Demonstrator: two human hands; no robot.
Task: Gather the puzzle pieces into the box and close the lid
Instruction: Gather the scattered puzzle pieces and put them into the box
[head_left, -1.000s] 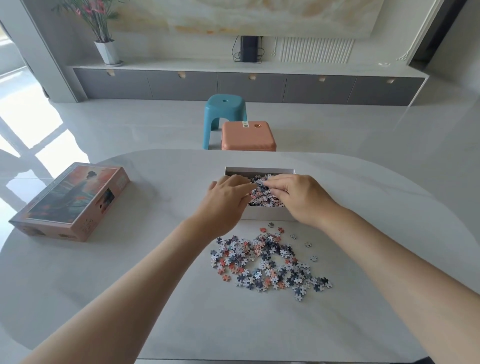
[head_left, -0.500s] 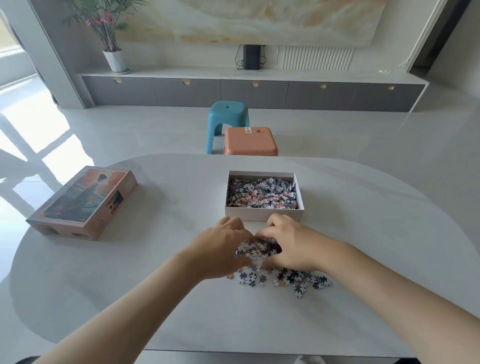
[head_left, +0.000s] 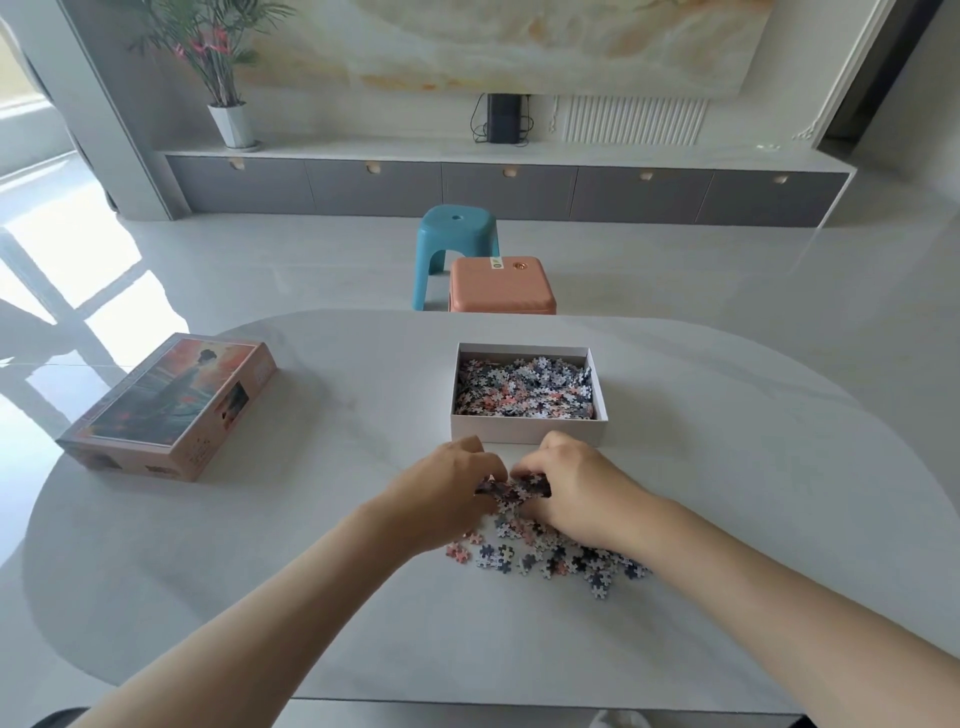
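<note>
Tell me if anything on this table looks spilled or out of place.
Loose puzzle pieces lie scattered on the table, just in front of the open box. The left hand and right hand are scooping up a bunch. The lid sits apart at the left. Nothing looks damaged.

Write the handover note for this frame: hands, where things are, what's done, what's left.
Left hand and right hand: cupped together on the table, scooping a clump of loose pieces.
Box: open, just beyond the hands, already holding many pieces.
Lid: off, far left on the table.
Done: most pieces boxed.
Left: carry this scoop to the box, gather the scattered rest, fit the lid.
</note>
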